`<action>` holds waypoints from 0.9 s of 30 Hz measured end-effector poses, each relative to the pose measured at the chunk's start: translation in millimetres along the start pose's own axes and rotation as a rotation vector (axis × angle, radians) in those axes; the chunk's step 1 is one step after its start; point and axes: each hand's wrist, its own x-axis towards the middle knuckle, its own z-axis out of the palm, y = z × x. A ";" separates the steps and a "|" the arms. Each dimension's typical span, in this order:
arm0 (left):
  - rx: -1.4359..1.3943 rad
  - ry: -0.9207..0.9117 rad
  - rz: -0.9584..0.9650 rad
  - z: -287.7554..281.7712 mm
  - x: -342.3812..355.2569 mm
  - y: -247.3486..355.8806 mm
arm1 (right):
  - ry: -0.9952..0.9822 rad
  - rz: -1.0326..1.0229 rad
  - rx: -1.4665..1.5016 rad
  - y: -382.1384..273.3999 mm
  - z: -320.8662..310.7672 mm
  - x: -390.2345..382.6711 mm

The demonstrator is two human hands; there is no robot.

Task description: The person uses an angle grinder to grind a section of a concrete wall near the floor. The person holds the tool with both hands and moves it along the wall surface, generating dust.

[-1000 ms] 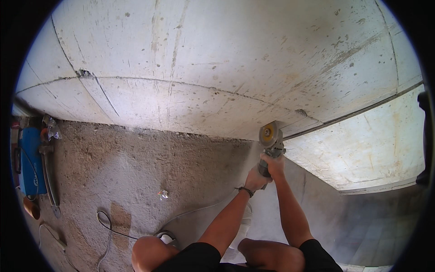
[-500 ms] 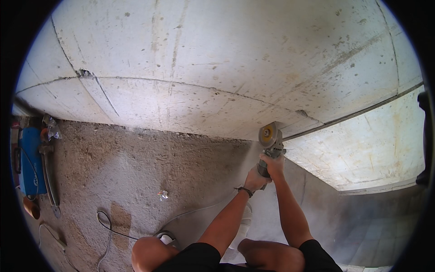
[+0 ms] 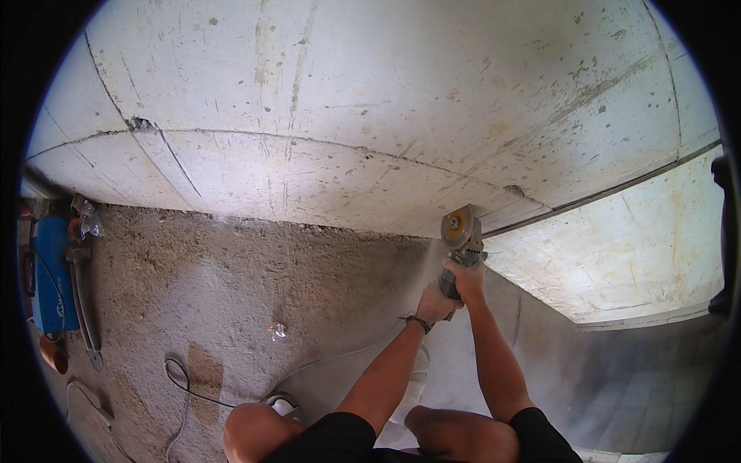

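Observation:
Both my hands grip an angle grinder (image 3: pixel 458 241) with a yellowish disc, held out in front of me. Its disc touches the lower edge of a pale concrete wall (image 3: pixel 370 108), close to a dark joint line. My right hand (image 3: pixel 465 275) wraps the grinder's body just below the head. My left hand (image 3: pixel 434 303), with a dark wristband, holds the rear of the body. I crouch, and my bare knees show at the bottom edge.
Rough grey concrete floor (image 3: pixel 231 270) lies below the wall. A thin cable (image 3: pixel 185 382) snakes across it near my knee. A blue case (image 3: pixel 50 274) and a long metal tool (image 3: pixel 81 297) lie at the far left. A small shiny scrap (image 3: pixel 278 330) sits mid-floor.

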 end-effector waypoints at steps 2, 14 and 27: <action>0.005 0.005 -0.001 -0.4 -1.0 1.8 | -0.015 0.014 -0.010 -1.0 -0.1 -0.4; -0.003 -0.024 -0.012 -2.7 -2.8 4.3 | 0.016 0.001 -0.020 -2.2 1.9 -1.7; -0.041 -0.002 -0.034 -2.0 -5.1 1.7 | 0.003 0.011 -0.060 3.9 2.0 -0.9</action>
